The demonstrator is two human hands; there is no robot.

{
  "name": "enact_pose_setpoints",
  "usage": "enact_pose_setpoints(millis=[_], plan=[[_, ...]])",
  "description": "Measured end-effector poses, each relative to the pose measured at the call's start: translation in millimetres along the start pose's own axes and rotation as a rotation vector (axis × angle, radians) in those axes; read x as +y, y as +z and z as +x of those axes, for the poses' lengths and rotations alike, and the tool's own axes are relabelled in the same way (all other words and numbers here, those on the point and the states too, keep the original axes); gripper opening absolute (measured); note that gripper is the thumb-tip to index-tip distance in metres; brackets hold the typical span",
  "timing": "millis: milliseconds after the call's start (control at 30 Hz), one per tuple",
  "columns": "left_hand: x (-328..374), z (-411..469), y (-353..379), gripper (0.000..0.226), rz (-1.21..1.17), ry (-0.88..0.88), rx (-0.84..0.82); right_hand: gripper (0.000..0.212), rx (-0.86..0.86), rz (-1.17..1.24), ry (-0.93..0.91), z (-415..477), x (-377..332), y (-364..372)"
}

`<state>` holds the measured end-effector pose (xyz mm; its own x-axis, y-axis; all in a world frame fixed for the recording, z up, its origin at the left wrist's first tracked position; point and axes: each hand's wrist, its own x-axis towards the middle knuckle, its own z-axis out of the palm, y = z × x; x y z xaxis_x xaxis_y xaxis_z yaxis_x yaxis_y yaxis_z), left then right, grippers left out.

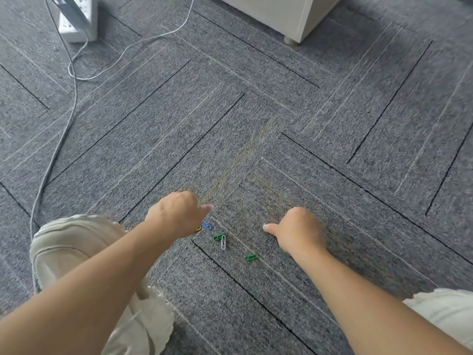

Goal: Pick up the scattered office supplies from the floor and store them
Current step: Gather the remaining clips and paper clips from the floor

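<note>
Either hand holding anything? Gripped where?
Cannot tell: the left hand and right hand curl their fingers underneath, hidden. A yellow clip peeks out at the left hand's edge; no grip shows.

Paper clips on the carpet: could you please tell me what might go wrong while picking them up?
The white paper clip touches a green paper clip, so pinching one may flick the other away. A yellowish item is mostly hidden under the left hand and could be missed.
</note>
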<state>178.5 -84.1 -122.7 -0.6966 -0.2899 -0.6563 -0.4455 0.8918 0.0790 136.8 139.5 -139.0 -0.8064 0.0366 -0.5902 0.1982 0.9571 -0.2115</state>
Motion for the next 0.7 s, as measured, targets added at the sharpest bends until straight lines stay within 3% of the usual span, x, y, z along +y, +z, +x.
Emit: enact_pose_setpoints(millis=[67,167,233,300,367,400,467,633,700], plan=[[-2,1,0,0.061,0.002,-0.007,-0.047,0.040,-0.038,0.039,0.021,5,-2,4],[-10,4,-2,0.047,0.010,0.024,-0.048,0.031,-0.130,0.114,-0.070,8,0,6],[-15,7,-3,0.033,-0.020,0.050,-0.004,0.021,-0.223,0.404,-0.087,3,1,2],[-16,9,-4,0.029,-0.203,0.038,-0.029,0.012,-0.384,0.883,0.055,-2,1,-2],[-12,8,-5,0.027,-0.414,0.034,-0.091,0.014,-0.580,1.251,0.167,-7,3,-4],[-11,7,-6,0.027,-0.471,0.030,-0.107,0.016,-0.647,1.322,0.175,-10,3,-4],[-9,7,-6,0.030,-0.434,0.068,-0.096,0.020,-0.717,1.322,0.140,-14,2,-3],[-13,3,0,0.041,0.026,0.143,-0.006,0.020,-0.754,1.220,0.089,-16,-2,0],[-12,2,6,0.044,0.080,0.112,-0.043,0.015,-0.673,0.950,-0.051,-15,-1,0]])
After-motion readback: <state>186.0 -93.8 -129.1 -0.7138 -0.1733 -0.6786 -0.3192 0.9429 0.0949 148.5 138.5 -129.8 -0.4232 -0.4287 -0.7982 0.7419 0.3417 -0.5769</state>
